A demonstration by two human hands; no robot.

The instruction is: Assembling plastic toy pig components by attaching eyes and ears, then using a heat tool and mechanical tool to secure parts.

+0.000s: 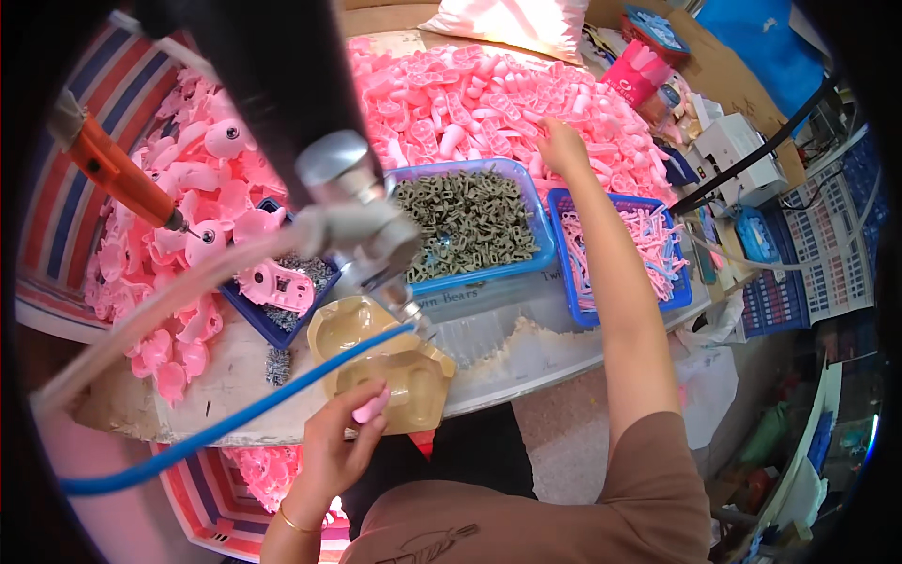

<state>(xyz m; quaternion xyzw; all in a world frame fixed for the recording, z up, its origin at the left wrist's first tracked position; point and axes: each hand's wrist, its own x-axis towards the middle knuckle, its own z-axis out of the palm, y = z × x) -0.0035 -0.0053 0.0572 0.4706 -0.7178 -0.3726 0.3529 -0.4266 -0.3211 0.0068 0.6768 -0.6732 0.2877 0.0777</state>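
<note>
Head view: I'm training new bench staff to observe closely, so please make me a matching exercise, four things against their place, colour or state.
Column one
1. Left hand
2. Right hand
3. Pointed tool
4. Deep-blue basket

Column two
A. Filled with thin pink and blue parts
B. At the heap of pink parts
C. Orange-bodied, at the picture's left
D. Holding a small pink piece

Right pairs: 1-D; 2-B; 3-C; 4-A
</note>
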